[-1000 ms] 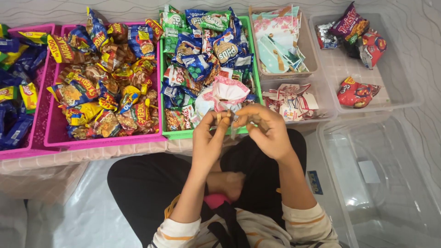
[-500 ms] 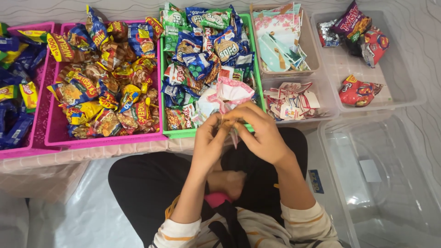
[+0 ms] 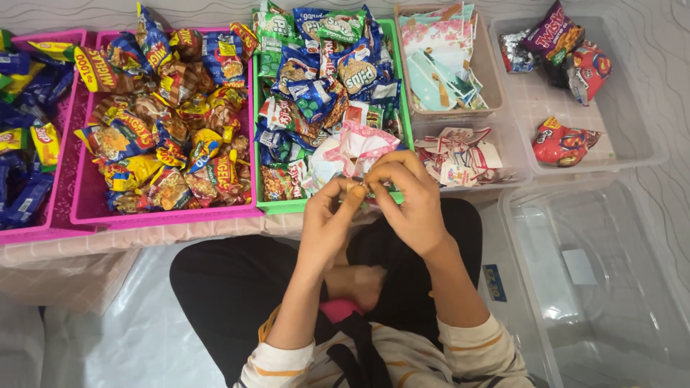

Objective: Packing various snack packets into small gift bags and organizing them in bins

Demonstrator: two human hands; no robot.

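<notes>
Both hands meet over the lap, left hand (image 3: 332, 215) and right hand (image 3: 410, 197) each with a pinching grip on the pink-white packet (image 3: 357, 147). Packet sits at 12 o'clock of hands, over green basket (image 3: 287, 206) near edge, pink basket (image 3: 165, 215) at 9 o'clock

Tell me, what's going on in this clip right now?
A seated person's left hand and right hand pinch the gathered top of a small pink and white packet between them, over the front edge of a green basket of snack packs. Pink baskets of snacks sit to the left, and clear bins to the right.
</notes>
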